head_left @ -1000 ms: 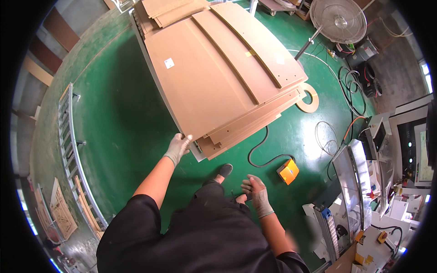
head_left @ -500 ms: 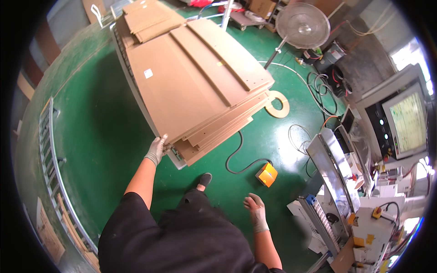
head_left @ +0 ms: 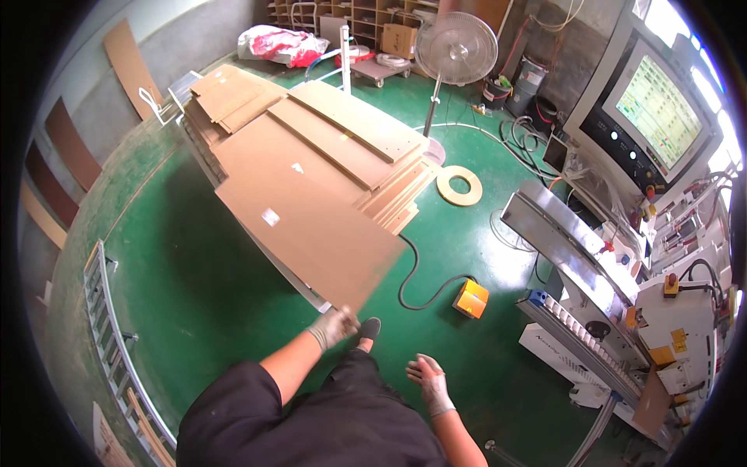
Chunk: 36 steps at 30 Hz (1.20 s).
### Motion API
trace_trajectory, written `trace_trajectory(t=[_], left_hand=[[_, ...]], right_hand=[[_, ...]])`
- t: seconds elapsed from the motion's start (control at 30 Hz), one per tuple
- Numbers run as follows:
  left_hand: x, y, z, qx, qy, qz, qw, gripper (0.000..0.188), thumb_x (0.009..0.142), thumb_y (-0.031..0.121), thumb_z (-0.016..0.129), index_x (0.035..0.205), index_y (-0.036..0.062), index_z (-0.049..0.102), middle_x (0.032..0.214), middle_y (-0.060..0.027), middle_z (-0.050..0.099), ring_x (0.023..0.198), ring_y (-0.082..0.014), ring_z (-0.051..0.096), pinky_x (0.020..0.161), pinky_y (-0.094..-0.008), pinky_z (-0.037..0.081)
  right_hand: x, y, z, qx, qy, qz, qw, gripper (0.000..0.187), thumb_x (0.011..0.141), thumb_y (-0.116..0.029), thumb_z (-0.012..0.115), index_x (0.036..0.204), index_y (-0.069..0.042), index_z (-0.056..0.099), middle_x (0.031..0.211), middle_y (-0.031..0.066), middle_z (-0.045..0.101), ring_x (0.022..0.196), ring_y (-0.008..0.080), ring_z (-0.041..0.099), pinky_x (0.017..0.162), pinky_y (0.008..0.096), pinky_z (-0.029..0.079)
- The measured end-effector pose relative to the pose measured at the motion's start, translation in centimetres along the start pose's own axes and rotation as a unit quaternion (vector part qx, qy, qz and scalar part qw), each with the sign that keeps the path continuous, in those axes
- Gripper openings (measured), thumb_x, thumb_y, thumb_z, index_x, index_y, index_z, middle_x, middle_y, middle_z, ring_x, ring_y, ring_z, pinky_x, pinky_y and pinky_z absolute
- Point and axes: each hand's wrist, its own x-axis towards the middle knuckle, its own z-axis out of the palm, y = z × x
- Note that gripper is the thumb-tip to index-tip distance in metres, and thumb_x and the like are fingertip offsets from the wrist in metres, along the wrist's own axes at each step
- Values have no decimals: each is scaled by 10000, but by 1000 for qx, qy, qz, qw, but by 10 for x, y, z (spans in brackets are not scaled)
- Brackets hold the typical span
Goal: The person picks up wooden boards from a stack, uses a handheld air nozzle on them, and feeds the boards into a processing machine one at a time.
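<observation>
Pinching a brown panel [head_left: 315, 241], the left grip [head_left: 333, 328] hangs over green workshop floor [head_left: 194, 319], right grip [head_left: 430, 383] spread.

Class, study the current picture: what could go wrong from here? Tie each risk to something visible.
1. The brown panel juts past the stack of boards, gripped only by the left hand while the right hand is free; it might tip or slip towards the shoe.
2. The black cable and orange-yellow box lie on the floor nearby, so a foot could catch on them.
</observation>
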Motion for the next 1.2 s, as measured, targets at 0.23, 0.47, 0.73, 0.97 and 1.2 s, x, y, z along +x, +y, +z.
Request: trace_trajectory(t=[0.23,0.47,0.73,0.97,1.2], left_hand=[[-77,-101,86,-87,-30,-245,965,577,1013,422,612,1422,25,518,1452,-193,570,1345,-343,534,1143,-515,413],[-41,8,-22,-317,92,123,936,631,1069,512,363,1496,56,448,1545,-162,491,1405,-374,473,1181,-565,361],[-23,24,114,-270,78,87,956,662,1082,553,218,1519,109,443,1536,-101,494,1404,-341,472,1162,-537,383],[35,14,279,-161,-50,-30,985,616,1068,530,343,1480,91,472,1513,-115,502,1396,-323,470,1188,-520,340],[81,-48,447,21,-193,-213,958,407,1027,394,514,1276,78,580,1305,-105,616,1252,-278,575,1105,-488,440]], right_hand=[[46,33,23,189,26,52,980,417,973,-384,708,1271,-113,602,1193,99,677,1051,312,669,909,546,565],[-12,44,-93,152,125,10,980,291,952,-332,738,1085,-86,659,1039,57,690,912,239,673,824,428,582],[-97,-58,-139,62,346,-166,921,329,961,-359,708,791,-88,632,644,-56,499,539,78,400,508,280,315],[-151,18,-183,258,477,-279,793,642,1037,-555,527,1352,0,602,1277,126,667,1120,272,652,990,426,520],[-173,120,-141,506,317,-324,734,916,929,-809,455,1582,-170,394,1603,82,426,1442,354,392,1193,548,316]])
